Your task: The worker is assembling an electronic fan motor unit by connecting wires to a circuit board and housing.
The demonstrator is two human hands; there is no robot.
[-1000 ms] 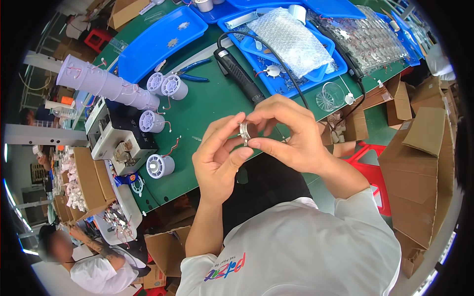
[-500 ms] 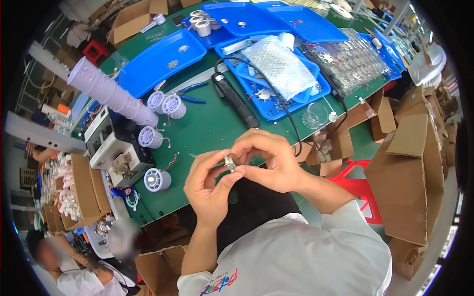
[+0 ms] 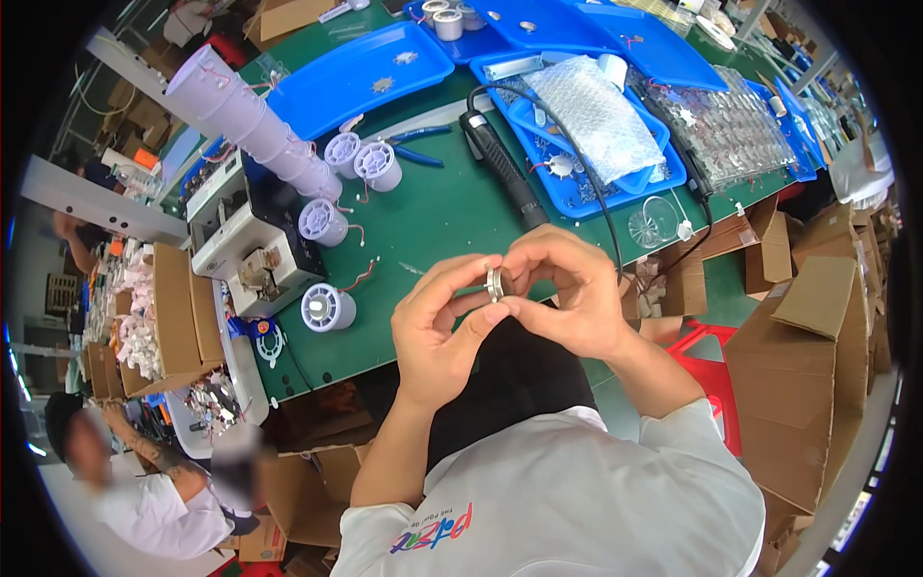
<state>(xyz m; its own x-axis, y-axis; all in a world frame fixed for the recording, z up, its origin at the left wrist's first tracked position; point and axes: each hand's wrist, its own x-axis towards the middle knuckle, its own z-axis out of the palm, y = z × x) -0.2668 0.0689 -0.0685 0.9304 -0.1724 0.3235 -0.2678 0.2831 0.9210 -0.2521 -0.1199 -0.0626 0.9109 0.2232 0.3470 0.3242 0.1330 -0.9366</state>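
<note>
While the left hand [image 3: 437,332] and right hand [image 3: 567,293] pinch a small silvery metal ring [image 3: 494,284] between closed fingertips above the green table's [image 3: 433,212] near edge (unsupported), a loosened pinch would likely drop it into the lap.

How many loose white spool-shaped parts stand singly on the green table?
4: two side by side near the blue-handled pliers, one by the grey machine, one nearest the left hand. The long white stack may hold more.
</note>
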